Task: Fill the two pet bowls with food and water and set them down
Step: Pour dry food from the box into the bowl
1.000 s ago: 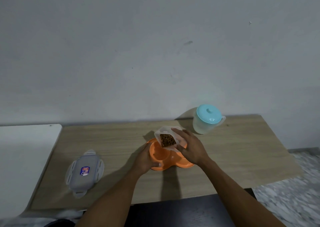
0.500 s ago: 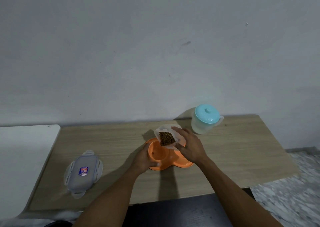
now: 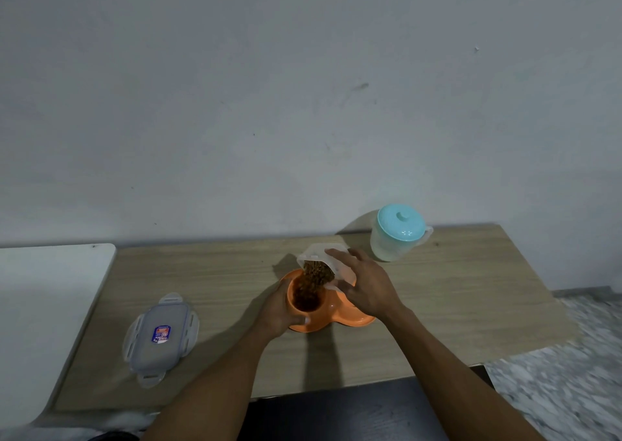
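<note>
An orange double pet bowl (image 3: 350,319) sits on the wooden table (image 3: 454,306). My left hand (image 3: 277,309) grips its left rim. My right hand (image 3: 368,286) holds a clear plastic food container (image 3: 323,255) tilted over the left bowl. Brown kibble (image 3: 311,286) streams from it into the left bowl. The right bowl is partly hidden behind my right hand. A clear water jug with a light blue lid (image 3: 399,232) stands upright at the back right, apart from both hands.
The container's grey clip lid (image 3: 161,336) lies flat on the table at the left. A white surface (image 3: 50,306) adjoins the table's left end. A wall runs close behind the table. A dark edge and marbled floor (image 3: 555,390) lie at the front right.
My right hand has tipped the container further, and kibble now pours into the left bowl. My left hand stays on the bowl's rim.
</note>
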